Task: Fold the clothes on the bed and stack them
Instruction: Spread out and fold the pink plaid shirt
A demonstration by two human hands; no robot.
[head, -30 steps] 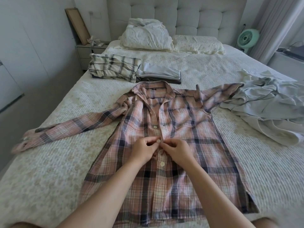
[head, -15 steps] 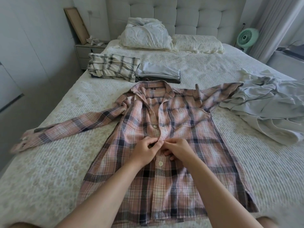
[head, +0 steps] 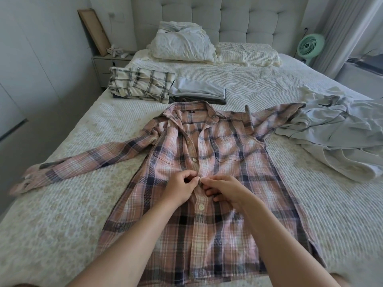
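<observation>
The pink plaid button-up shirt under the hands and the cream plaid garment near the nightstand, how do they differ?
The pink plaid button-up shirt lies spread flat with sleeves out; the cream plaid garment is already folded into a compact bundle. The pink shirt sits mid-bed, nearer the person; the cream one lies farther up, left. Both hands, left and right, pinch the pink shirt's placket; nothing touches the cream one. Both are plaid and rest on the bed.

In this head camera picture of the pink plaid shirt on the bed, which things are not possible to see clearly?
- Button under work: head view, hidden by the left hand and right hand pinching the placket of the pink plaid shirt.
- Collar label: too small to read.
- Crumpled pale grey garment: cut off by the right edge.
- Folded dark item: mostly covered by the folded light grey clothes.
</observation>
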